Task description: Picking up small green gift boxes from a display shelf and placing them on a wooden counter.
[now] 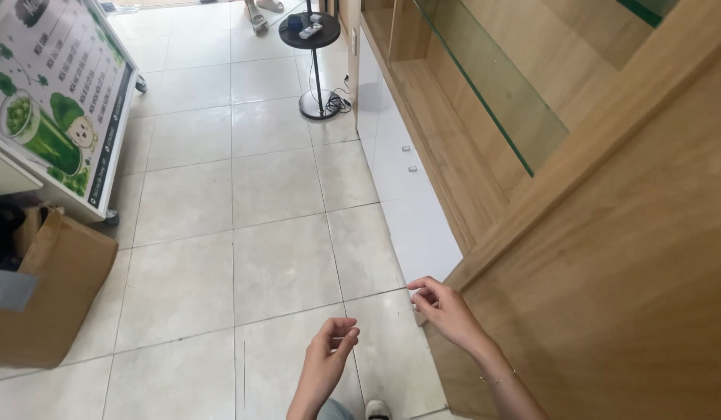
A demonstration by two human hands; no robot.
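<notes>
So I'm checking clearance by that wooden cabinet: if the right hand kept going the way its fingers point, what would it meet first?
The right hand points left, fingertips pinched. Straight on, it would probably meet the left hand, slightly lower; depth is unclear, so it may pass over it above the tiled floor.

floor tiles [220, 233]: pale grey | cabinet [633, 257]: light wood grain | cardboard box [57, 295]: brown | round table [310, 31]: black

A thin pale thread [380, 313] stretches taut between both pinched hands, above tiles.
</notes>
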